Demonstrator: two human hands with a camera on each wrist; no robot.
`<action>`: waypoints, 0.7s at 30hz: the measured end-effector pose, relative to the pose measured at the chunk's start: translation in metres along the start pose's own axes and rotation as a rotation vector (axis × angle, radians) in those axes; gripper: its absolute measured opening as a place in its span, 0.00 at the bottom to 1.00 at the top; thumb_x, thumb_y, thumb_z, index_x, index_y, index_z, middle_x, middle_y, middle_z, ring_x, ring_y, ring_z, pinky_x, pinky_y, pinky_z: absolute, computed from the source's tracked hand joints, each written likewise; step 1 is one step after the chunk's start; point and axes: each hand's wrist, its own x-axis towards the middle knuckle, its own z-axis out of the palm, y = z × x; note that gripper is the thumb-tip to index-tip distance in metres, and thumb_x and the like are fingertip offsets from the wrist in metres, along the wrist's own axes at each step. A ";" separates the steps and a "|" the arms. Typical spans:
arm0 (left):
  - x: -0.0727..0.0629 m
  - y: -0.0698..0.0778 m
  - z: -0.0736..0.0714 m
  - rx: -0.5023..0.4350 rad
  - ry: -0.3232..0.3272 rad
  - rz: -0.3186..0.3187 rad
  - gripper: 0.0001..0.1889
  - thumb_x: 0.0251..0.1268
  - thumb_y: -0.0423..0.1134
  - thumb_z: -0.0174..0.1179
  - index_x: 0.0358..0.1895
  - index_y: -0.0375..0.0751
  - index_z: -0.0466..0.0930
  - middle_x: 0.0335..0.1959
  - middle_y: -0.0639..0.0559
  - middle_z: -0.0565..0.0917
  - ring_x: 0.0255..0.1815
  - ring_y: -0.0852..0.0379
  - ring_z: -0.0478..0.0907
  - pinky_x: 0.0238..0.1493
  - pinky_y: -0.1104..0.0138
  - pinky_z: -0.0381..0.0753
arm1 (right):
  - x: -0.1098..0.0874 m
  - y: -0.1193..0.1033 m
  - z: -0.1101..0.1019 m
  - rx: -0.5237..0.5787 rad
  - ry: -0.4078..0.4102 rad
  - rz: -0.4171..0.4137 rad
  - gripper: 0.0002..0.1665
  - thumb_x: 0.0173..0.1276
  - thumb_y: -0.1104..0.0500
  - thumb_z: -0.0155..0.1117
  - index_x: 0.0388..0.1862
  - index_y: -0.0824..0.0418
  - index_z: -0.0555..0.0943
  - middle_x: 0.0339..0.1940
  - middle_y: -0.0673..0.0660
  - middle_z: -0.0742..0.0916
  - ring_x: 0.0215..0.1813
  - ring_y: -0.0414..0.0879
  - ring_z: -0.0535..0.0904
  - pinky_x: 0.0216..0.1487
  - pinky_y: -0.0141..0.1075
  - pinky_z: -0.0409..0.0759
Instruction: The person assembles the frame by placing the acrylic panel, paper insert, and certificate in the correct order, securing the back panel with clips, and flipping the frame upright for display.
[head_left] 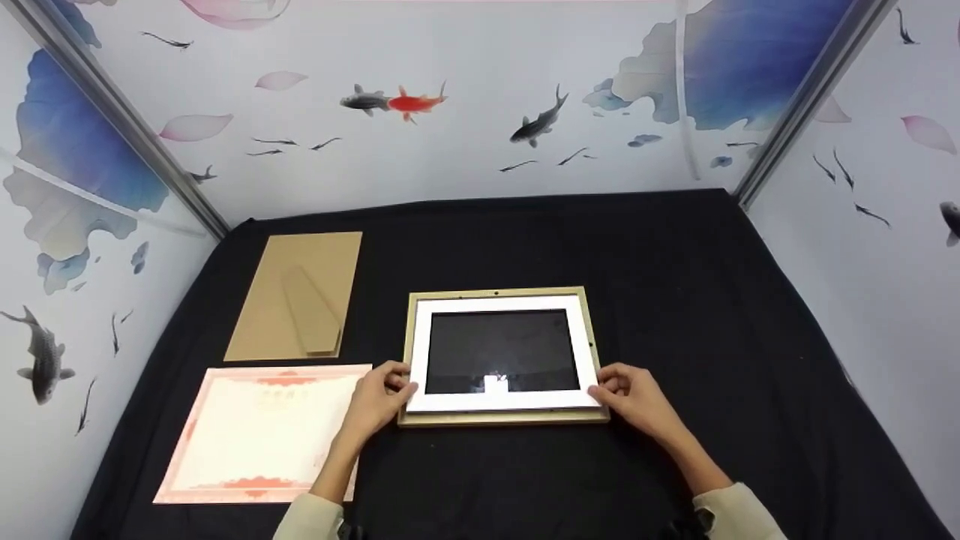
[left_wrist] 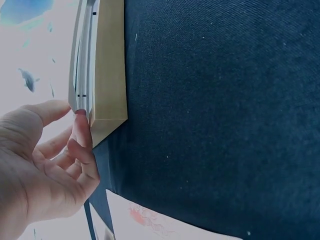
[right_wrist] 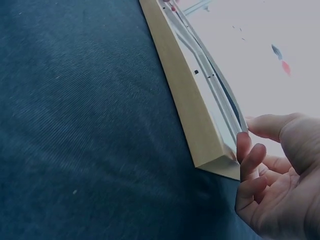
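A gold picture frame (head_left: pixel 504 418) lies on the black cloth in front of me. Within its outline is a white mat (head_left: pixel 499 402) with a rectangular window that looks dark. My left hand (head_left: pixel 381 399) pinches the mat's near left corner between thumb and index finger, its other fingers curled. At the opposite corner my right hand (head_left: pixel 636 397) pinches the mat the same way. Both wrist views show the mat's edge lifted a little above the gold frame (left_wrist: pixel 111 60), and the fingertips sit at the corners of the frame (right_wrist: pixel 179 85).
A brown backing board (head_left: pixel 262 315) with an easel leg (head_left: pixel 315 319) lies at the far left. Nearer, a certificate sheet (head_left: pixel 255 435) with a pink border lies partly under my left forearm. White printed panels (head_left: pixel 465 165) enclose the black-covered table (head_left: pixel 675 270).
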 end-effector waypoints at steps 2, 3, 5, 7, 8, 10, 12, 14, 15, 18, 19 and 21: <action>0.000 0.000 0.000 0.017 0.010 -0.013 0.13 0.62 0.30 0.70 0.48 0.30 0.83 0.30 0.51 0.84 0.30 0.52 0.81 0.36 0.61 0.81 | 0.002 -0.001 0.001 -0.002 0.010 0.007 0.12 0.65 0.71 0.71 0.44 0.77 0.81 0.27 0.62 0.85 0.25 0.43 0.74 0.25 0.29 0.70; 0.000 0.000 -0.001 0.023 0.014 -0.018 0.13 0.62 0.30 0.70 0.48 0.30 0.83 0.30 0.51 0.84 0.30 0.52 0.82 0.37 0.61 0.81 | 0.003 0.001 0.002 -0.005 0.013 0.011 0.13 0.65 0.70 0.72 0.45 0.77 0.81 0.27 0.61 0.85 0.24 0.42 0.74 0.25 0.29 0.70; 0.000 0.000 -0.001 0.030 0.021 -0.027 0.13 0.62 0.30 0.70 0.48 0.31 0.84 0.30 0.51 0.84 0.30 0.53 0.82 0.37 0.60 0.81 | 0.005 0.006 0.002 -0.002 0.016 0.016 0.15 0.65 0.68 0.73 0.47 0.76 0.81 0.27 0.58 0.85 0.24 0.40 0.73 0.24 0.29 0.69; 0.000 0.001 0.000 0.035 0.026 -0.040 0.12 0.62 0.29 0.69 0.48 0.31 0.84 0.30 0.51 0.84 0.30 0.54 0.81 0.37 0.60 0.81 | 0.006 0.012 0.003 0.008 0.016 0.022 0.17 0.65 0.66 0.74 0.49 0.75 0.81 0.27 0.57 0.86 0.23 0.39 0.73 0.24 0.30 0.69; 0.001 0.001 0.000 0.037 0.028 -0.042 0.12 0.62 0.29 0.69 0.48 0.31 0.84 0.30 0.51 0.84 0.30 0.54 0.81 0.37 0.60 0.81 | 0.007 0.015 0.003 0.014 0.016 0.024 0.18 0.65 0.65 0.74 0.49 0.74 0.81 0.27 0.56 0.86 0.23 0.39 0.73 0.24 0.30 0.70; 0.003 0.001 0.001 0.043 0.034 -0.039 0.12 0.62 0.29 0.69 0.47 0.31 0.84 0.31 0.51 0.84 0.31 0.54 0.81 0.38 0.59 0.81 | 0.009 0.018 0.002 0.028 0.016 0.017 0.19 0.65 0.64 0.75 0.49 0.73 0.81 0.27 0.55 0.86 0.24 0.41 0.74 0.24 0.30 0.71; 0.004 0.002 0.002 0.049 0.036 -0.033 0.11 0.62 0.28 0.69 0.47 0.31 0.84 0.32 0.50 0.84 0.32 0.53 0.82 0.39 0.59 0.82 | 0.010 0.020 0.002 0.033 0.020 0.008 0.18 0.64 0.63 0.75 0.48 0.73 0.81 0.27 0.55 0.86 0.25 0.42 0.76 0.25 0.30 0.72; 0.005 0.002 0.002 0.048 0.034 -0.024 0.11 0.62 0.28 0.69 0.47 0.31 0.84 0.33 0.49 0.84 0.33 0.53 0.82 0.40 0.58 0.82 | 0.011 0.021 0.002 0.020 0.019 0.000 0.18 0.65 0.63 0.75 0.48 0.72 0.81 0.27 0.55 0.86 0.27 0.43 0.77 0.26 0.30 0.74; 0.005 0.001 0.002 0.046 0.031 -0.021 0.11 0.62 0.28 0.69 0.48 0.31 0.84 0.33 0.49 0.84 0.33 0.53 0.82 0.40 0.59 0.82 | 0.012 0.021 0.002 0.008 0.018 -0.002 0.17 0.65 0.63 0.75 0.48 0.72 0.81 0.27 0.54 0.86 0.27 0.44 0.78 0.27 0.31 0.74; 0.004 -0.001 0.001 0.031 0.016 -0.011 0.12 0.62 0.28 0.69 0.48 0.31 0.84 0.34 0.49 0.84 0.34 0.53 0.81 0.40 0.61 0.82 | 0.013 0.021 0.000 -0.043 0.018 0.007 0.16 0.65 0.63 0.75 0.47 0.70 0.82 0.27 0.52 0.85 0.28 0.44 0.78 0.27 0.31 0.75; 0.004 -0.003 0.000 0.023 0.011 -0.003 0.13 0.61 0.28 0.70 0.48 0.31 0.83 0.34 0.48 0.83 0.34 0.52 0.81 0.40 0.61 0.82 | 0.013 0.022 -0.002 -0.060 0.015 0.002 0.16 0.65 0.63 0.75 0.47 0.70 0.82 0.27 0.52 0.85 0.28 0.43 0.78 0.28 0.31 0.75; 0.002 -0.007 -0.002 0.010 -0.004 0.022 0.15 0.59 0.28 0.71 0.49 0.31 0.83 0.35 0.46 0.82 0.35 0.50 0.80 0.40 0.60 0.82 | 0.012 0.022 -0.005 -0.077 0.004 -0.004 0.16 0.64 0.63 0.75 0.47 0.69 0.82 0.28 0.51 0.84 0.28 0.43 0.77 0.28 0.31 0.75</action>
